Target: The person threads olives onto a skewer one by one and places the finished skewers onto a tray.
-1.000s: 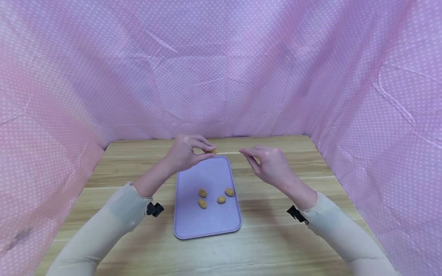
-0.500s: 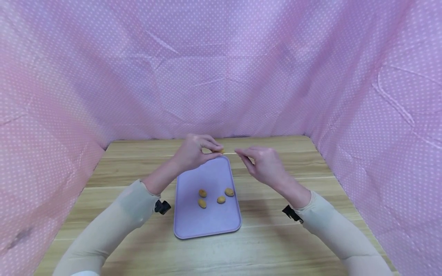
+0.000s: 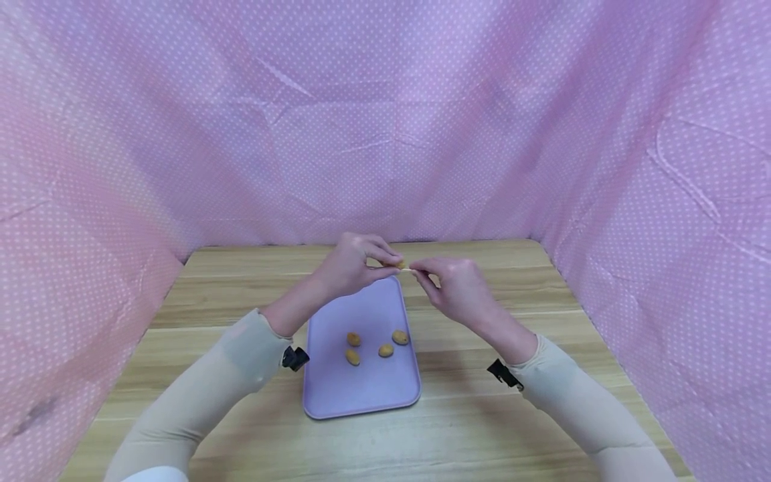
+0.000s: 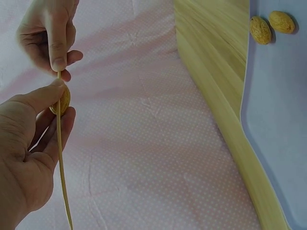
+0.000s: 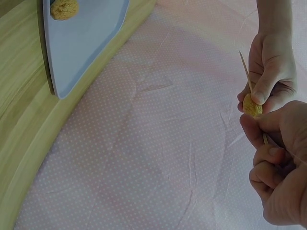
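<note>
Up over the far end of the tray, my left hand (image 3: 349, 264) pinches a wrinkled yellow-brown oval fruit (image 5: 252, 105), like a dried date, between thumb and fingers. A thin wooden skewer (image 4: 61, 153) runs along the side of this fruit and under the left thumb. Its pointed end sticks out beyond the left hand in the right wrist view. Close beside it, my right hand (image 3: 460, 288) grips the skewer's other end with thumb and fingertips. Several similar fruits (image 3: 385, 350) lie on the lilac tray (image 3: 355, 395) below.
The tray lies on a wood-grain table (image 3: 500, 415), between my forearms. A pink dotted cloth (image 3: 385, 134) hangs around the far edge and both sides. Black straps with small devices (image 3: 295, 358) sit at my wrists.
My left hand has moved right with its fruit, and my right hand has shifted slightly left, so the two have come close together. The fruits on the tray have stayed put.
</note>
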`<state>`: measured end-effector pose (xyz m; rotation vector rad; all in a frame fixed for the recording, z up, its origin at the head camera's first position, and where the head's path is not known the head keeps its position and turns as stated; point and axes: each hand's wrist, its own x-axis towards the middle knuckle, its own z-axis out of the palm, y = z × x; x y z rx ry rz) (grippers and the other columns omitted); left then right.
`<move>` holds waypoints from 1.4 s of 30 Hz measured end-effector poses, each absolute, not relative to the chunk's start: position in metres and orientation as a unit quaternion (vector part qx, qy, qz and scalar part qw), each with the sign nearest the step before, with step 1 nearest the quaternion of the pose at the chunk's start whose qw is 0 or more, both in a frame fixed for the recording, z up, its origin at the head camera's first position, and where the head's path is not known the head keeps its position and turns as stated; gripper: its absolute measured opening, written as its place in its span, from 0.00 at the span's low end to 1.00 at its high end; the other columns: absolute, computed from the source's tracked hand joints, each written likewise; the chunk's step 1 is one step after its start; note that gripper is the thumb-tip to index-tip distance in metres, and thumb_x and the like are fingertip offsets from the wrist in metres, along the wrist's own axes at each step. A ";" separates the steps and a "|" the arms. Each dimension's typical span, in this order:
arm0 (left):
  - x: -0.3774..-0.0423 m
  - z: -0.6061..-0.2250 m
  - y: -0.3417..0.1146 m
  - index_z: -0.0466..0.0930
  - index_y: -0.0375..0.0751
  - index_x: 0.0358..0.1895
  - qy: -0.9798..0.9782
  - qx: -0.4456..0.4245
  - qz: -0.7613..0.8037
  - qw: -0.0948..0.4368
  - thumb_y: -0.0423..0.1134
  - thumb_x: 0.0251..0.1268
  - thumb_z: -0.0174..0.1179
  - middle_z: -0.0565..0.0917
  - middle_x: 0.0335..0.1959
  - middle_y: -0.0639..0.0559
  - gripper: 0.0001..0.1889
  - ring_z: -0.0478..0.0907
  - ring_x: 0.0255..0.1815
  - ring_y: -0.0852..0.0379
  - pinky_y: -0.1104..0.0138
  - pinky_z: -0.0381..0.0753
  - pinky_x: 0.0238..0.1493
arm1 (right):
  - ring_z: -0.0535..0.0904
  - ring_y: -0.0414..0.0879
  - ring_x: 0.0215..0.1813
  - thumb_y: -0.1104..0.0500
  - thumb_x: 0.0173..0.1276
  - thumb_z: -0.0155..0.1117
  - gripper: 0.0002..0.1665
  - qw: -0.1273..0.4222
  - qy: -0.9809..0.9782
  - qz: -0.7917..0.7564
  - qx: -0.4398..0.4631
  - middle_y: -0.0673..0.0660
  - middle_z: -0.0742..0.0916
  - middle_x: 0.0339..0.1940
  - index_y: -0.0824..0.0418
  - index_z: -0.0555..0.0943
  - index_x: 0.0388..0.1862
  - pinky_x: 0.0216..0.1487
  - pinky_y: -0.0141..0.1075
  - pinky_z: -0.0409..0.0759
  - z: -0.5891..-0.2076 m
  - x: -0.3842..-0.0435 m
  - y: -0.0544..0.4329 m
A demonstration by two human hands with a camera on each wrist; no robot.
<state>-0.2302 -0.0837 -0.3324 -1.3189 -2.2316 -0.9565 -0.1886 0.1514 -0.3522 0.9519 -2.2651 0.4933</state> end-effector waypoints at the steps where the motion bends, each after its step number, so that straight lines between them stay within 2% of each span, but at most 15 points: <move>1: -0.231 -0.333 -0.083 0.94 0.34 0.42 -0.792 -0.471 -0.341 0.188 0.30 0.59 0.79 0.94 0.38 0.44 0.09 0.92 0.37 0.51 0.65 0.93 0.38 | 0.93 0.47 0.36 0.66 0.68 0.75 0.06 0.311 -0.859 0.189 0.361 0.57 0.95 0.37 0.64 0.92 0.43 0.36 0.40 0.92 -0.352 -0.188 0.151; 10: -0.230 -0.335 -0.075 0.94 0.34 0.41 -0.782 -0.486 -0.340 0.193 0.30 0.58 0.79 0.94 0.38 0.44 0.08 0.93 0.38 0.51 0.67 0.93 0.40 | 0.89 0.43 0.30 0.65 0.67 0.77 0.03 0.305 -0.854 0.199 0.370 0.55 0.94 0.33 0.63 0.91 0.39 0.32 0.38 0.89 -0.351 -0.187 0.151; 18: -0.229 -0.333 -0.071 0.94 0.34 0.42 -0.776 -0.488 -0.345 0.201 0.30 0.60 0.78 0.94 0.39 0.42 0.08 0.93 0.39 0.50 0.64 0.93 0.39 | 0.87 0.43 0.28 0.66 0.66 0.77 0.02 0.308 -0.848 0.215 0.375 0.56 0.93 0.30 0.64 0.90 0.36 0.29 0.36 0.88 -0.350 -0.190 0.153; 24: -0.228 -0.328 -0.071 0.94 0.35 0.44 -0.792 -0.473 -0.332 0.196 0.33 0.61 0.78 0.94 0.41 0.44 0.09 0.92 0.40 0.52 0.63 0.93 0.39 | 0.88 0.45 0.29 0.66 0.66 0.78 0.03 0.310 -0.841 0.217 0.387 0.57 0.92 0.30 0.65 0.90 0.36 0.30 0.35 0.89 -0.344 -0.191 0.156; 28: -0.226 -0.322 -0.069 0.93 0.36 0.45 -0.798 -0.471 -0.322 0.195 0.34 0.62 0.78 0.94 0.43 0.44 0.10 0.92 0.42 0.51 0.63 0.93 0.41 | 0.88 0.45 0.31 0.68 0.67 0.74 0.01 0.309 -0.838 0.216 0.394 0.57 0.91 0.30 0.66 0.89 0.37 0.30 0.36 0.89 -0.341 -0.191 0.161; 34: -0.226 -0.315 -0.072 0.92 0.35 0.52 -0.801 -0.460 -0.309 0.227 0.35 0.60 0.80 0.94 0.48 0.42 0.17 0.93 0.49 0.48 0.62 0.93 0.50 | 0.87 0.45 0.31 0.71 0.66 0.74 0.03 0.329 -0.835 0.205 0.391 0.57 0.90 0.30 0.65 0.89 0.37 0.31 0.37 0.88 -0.337 -0.193 0.171; 37: -0.226 -0.313 -0.080 0.92 0.35 0.51 -0.790 -0.455 -0.326 0.251 0.34 0.58 0.80 0.93 0.49 0.41 0.18 0.92 0.50 0.46 0.59 0.92 0.54 | 0.86 0.46 0.30 0.71 0.64 0.74 0.03 0.339 -0.838 0.200 0.379 0.57 0.90 0.29 0.65 0.89 0.36 0.30 0.38 0.87 -0.337 -0.194 0.179; 42: -0.228 -0.318 -0.107 0.93 0.35 0.48 -0.784 -0.445 -0.320 0.291 0.32 0.55 0.81 0.93 0.46 0.41 0.16 0.92 0.47 0.44 0.54 0.93 0.52 | 0.82 0.46 0.27 0.71 0.63 0.74 0.03 0.354 -0.846 0.188 0.351 0.56 0.88 0.28 0.65 0.89 0.34 0.26 0.37 0.83 -0.336 -0.193 0.198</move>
